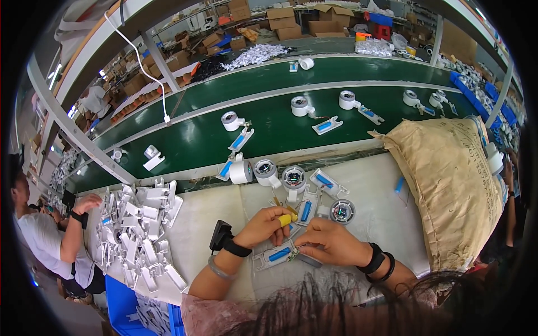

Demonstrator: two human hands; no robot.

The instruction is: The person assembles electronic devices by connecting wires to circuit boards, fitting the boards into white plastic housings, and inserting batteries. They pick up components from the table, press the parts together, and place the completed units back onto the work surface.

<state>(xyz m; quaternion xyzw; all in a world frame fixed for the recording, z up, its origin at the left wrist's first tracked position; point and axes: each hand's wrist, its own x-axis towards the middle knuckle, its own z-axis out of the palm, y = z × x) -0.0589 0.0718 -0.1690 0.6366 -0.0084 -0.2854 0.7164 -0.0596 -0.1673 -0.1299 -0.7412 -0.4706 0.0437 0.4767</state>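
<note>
In front of me lies a narrow white plastic housing with a blue cylindrical battery [279, 255] in it. My left hand [263, 227] is closed above its far edge, a yellow wrap on one finger; what its fingertips hold is hidden. At the housing's right end my right hand [332, 242] pinches something too small to make out, perhaps a wire. Just beyond my hands sit another housing with a blue battery [305, 210] and a round white lamp-like head [342, 211]. Farther back stand more round heads [293, 178] and a tilted housing [329, 183].
White plastic parts [140, 229] are heaped at the left, above a blue bin [126, 313]. A brown sack [448, 190] stands at the right, a loose blue battery [399, 185] beside it. Beyond runs a green conveyor [190, 143] carrying similar assemblies. A co-worker's hand [87, 203] reaches toward the heap.
</note>
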